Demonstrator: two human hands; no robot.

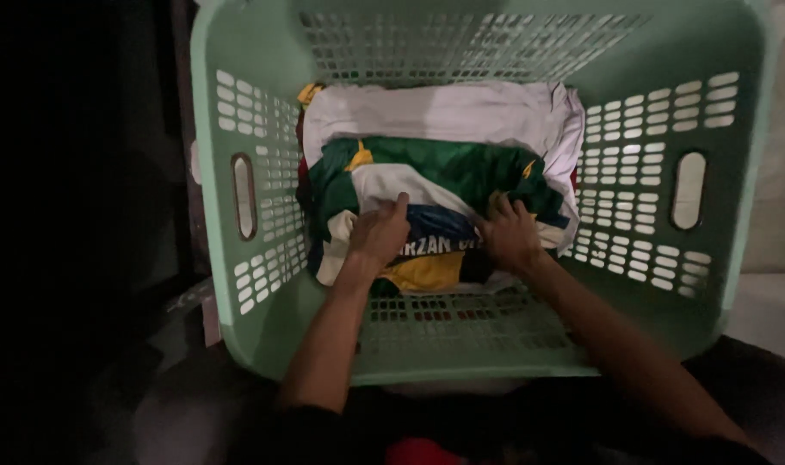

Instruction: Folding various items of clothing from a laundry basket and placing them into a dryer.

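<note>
A pale green plastic laundry basket (pixel 255 284) with slotted walls holds a pile of folded clothes. On top lies a green, white, blue and yellow garment (pixel 444 176) with lettering. Under it, toward the far side, is a white cloth (pixel 461 112). My left hand (pixel 380 234) presses down on the near left of the coloured garment, fingers curled on the fabric. My right hand (pixel 509 234) grips the same garment's near right part. Both forearms reach over the basket's near wall.
The basket has oval handle holes in its left wall (pixel 244 196) and right wall (pixel 689 191). Left of the basket everything is dark. A pale surface (pixel 767 301) shows at the right. Something red (pixel 423 452) lies at the bottom edge.
</note>
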